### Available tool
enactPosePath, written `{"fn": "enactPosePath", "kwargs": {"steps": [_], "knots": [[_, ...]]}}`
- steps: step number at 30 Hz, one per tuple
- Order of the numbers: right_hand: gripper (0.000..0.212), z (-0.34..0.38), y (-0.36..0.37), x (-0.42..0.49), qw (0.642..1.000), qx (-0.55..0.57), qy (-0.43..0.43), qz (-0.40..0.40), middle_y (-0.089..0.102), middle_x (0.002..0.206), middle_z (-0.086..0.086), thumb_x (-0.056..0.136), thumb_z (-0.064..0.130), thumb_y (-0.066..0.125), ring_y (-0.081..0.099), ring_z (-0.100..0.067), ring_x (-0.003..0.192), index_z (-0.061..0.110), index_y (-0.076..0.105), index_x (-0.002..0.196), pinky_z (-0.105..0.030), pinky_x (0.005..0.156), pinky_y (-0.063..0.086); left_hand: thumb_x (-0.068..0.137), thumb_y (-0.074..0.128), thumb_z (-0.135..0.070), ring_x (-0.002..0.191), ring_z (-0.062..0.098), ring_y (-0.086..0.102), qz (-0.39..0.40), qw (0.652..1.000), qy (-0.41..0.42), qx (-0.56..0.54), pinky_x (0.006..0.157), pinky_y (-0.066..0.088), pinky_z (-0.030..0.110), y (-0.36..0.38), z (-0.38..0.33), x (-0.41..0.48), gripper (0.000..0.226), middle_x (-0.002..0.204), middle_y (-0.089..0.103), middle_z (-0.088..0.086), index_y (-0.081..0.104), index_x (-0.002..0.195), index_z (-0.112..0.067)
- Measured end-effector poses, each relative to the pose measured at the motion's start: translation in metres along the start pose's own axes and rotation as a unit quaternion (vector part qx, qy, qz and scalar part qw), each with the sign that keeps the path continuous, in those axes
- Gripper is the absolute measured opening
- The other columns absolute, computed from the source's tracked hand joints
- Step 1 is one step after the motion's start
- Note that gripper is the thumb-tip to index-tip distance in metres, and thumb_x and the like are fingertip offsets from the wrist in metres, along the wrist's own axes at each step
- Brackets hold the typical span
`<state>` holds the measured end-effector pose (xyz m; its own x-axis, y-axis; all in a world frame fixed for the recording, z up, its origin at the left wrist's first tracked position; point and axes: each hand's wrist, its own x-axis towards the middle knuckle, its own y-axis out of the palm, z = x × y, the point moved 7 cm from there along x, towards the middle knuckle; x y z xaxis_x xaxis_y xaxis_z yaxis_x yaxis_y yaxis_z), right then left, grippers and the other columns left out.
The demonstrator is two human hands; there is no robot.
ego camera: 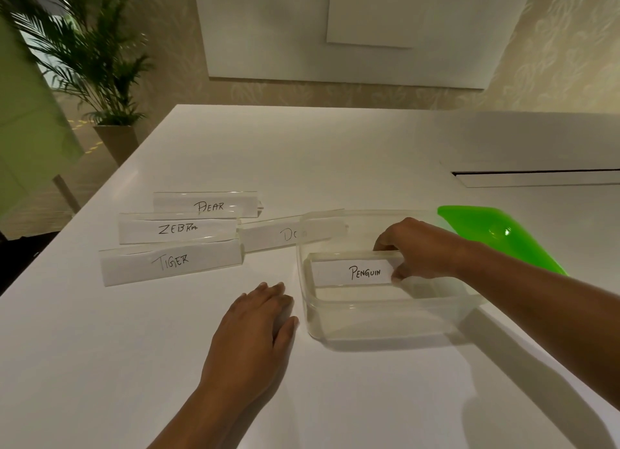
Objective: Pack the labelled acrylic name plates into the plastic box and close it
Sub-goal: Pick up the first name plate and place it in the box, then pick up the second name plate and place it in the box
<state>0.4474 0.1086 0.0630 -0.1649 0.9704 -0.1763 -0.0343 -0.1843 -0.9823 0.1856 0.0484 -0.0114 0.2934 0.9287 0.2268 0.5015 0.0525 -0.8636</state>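
A clear plastic box (385, 309) stands open on the white table. Inside it my right hand (419, 247) grips the right end of the PENGUIN name plate (349, 271), holding it upright near the box's left wall. My left hand (258, 327) lies flat on the table just left of the box, holding nothing. Left of the box lie the TIGER plate (171, 262), the ZEBRA plate (177, 228) and the BEAR plate (206, 205). A fourth plate (268, 235), partly hidden behind the box wall, shows only "D". The green lid (496, 230) lies behind my right arm.
A long slot with a flap (536, 176) cuts into the table at the far right. A potted palm (100, 79) stands on the floor past the table's left edge. The table's left edge runs diagonally close to the TIGER plate.
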Motion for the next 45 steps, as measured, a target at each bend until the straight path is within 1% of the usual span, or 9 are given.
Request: {"fn": "enactPosePath", "kwargs": {"steps": [8,12,18,24,28,32,34,39,45], "knots": [[0.045,0.002,-0.003,-0.003,0.999,-0.042,0.008,0.002,0.065,0.106,0.002,0.069,0.034,0.084,0.06,-0.021,0.09,0.022,0.067,0.109,-0.033,0.075,0.05,0.09,0.038,-0.048,0.139,0.007,0.035,-0.002,1.0,-0.001,-0.011,0.117,0.023,0.031,0.0,0.0,0.0,0.049,0.145,0.048,-0.012,0.059,0.13,-0.028],[0.051,0.006,-0.022,-0.011,0.999,-0.018,0.006,-0.027,0.066,0.116,0.002,0.075,0.042,0.079,0.059,-0.018,0.106,0.02,0.065,0.119,-0.033,0.089,0.049,0.091,0.042,-0.047,0.139,0.008,0.037,-0.006,1.0,-0.001,-0.015,0.114,0.024,0.029,-0.002,-0.001,-0.001,0.047,0.146,0.048,-0.012,0.059,0.131,-0.028],[0.043,0.045,-0.079,-0.052,0.964,0.107,-0.054,-0.238,0.068,0.117,0.009,0.079,0.041,0.075,0.054,-0.001,0.093,0.022,0.068,0.117,-0.025,0.088,0.047,0.092,0.056,-0.043,0.13,0.003,0.045,-0.077,0.995,-0.021,-0.064,0.103,0.036,0.026,-0.026,0.0,0.008,0.036,0.144,0.046,-0.02,0.061,0.125,-0.03],[0.029,0.125,-0.071,-0.113,0.884,0.206,-0.171,-0.382,0.062,0.127,0.002,0.081,0.034,0.071,0.057,-0.015,0.119,0.019,0.068,0.105,-0.038,0.098,0.047,0.089,0.059,-0.047,0.131,0.005,0.044,-0.09,0.994,-0.046,-0.043,0.104,0.034,0.024,-0.048,0.02,-0.009,0.046,0.147,0.043,-0.02,0.054,0.132,-0.033],[0.034,0.184,-0.033,-0.13,0.876,0.244,-0.222,-0.351,0.059,0.132,0.005,0.083,0.037,0.07,0.05,-0.011,0.128,0.021,0.066,0.112,-0.03,0.103,0.042,0.087,0.06,-0.049,0.134,0.007,0.042,-0.085,0.994,-0.069,-0.025,0.105,0.031,0.025,-0.071,0.048,-0.032,0.054,0.149,0.04,-0.018,0.047,0.137,-0.034],[0.046,0.226,0.014,-0.114,0.911,0.231,-0.202,-0.277,0.047,0.144,0.016,0.083,0.05,0.063,0.04,-0.001,0.134,0.031,0.057,0.124,-0.022,0.103,0.04,0.086,0.061,-0.048,0.133,0.015,0.044,-0.074,0.989,-0.122,-0.047,0.104,0.038,0.033,-0.1,0.088,-0.046,0.066,0.15,0.041,-0.009,0.035,0.144,-0.036],[0.052,0.238,0.033,-0.101,0.929,0.203,-0.173,-0.256,0.045,0.146,0.017,0.083,0.056,0.058,0.039,0.0,0.133,0.031,0.054,0.128,-0.017,0.104,0.033,0.085,0.064,-0.045,0.128,0.015,0.048,-0.079,0.99,-0.114,-0.039,0.098,0.04,0.03,-0.114,0.108,-0.05,0.067,0.146,0.047,-0.006,0.036,0.144,-0.033],[0.062,0.244,0.065,-0.074,0.948,0.176,-0.088,-0.248,0.044,0.149,0.011,0.08,0.055,0.058,0.044,-0.008,0.134,0.023,0.055,0.133,-0.03,0.106,0.041,0.084,0.069,-0.036,0.119,0.017,0.052,-0.103,0.99,-0.1,-0.014,0.092,0.038,0.026,-0.138,0.152,-0.057,0.067,0.138,0.055,0.001,0.041,0.142,-0.021],[0.082,0.226,0.089,-0.066,0.972,0.164,-0.01,-0.165,0.007,0.162,0.019,0.085,0.07,0.041,0.008,0.003,0.146,0.028,0.024,0.153,-0.02,0.116,0.013,0.082,0.067,-0.044,0.13,0.026,0.048,-0.104,0.989,-0.107,0.008,0.105,0.037,0.038,-0.134,0.164,-0.061,0.075,0.143,0.05,0.008,0.038,0.144,-0.012]]}}
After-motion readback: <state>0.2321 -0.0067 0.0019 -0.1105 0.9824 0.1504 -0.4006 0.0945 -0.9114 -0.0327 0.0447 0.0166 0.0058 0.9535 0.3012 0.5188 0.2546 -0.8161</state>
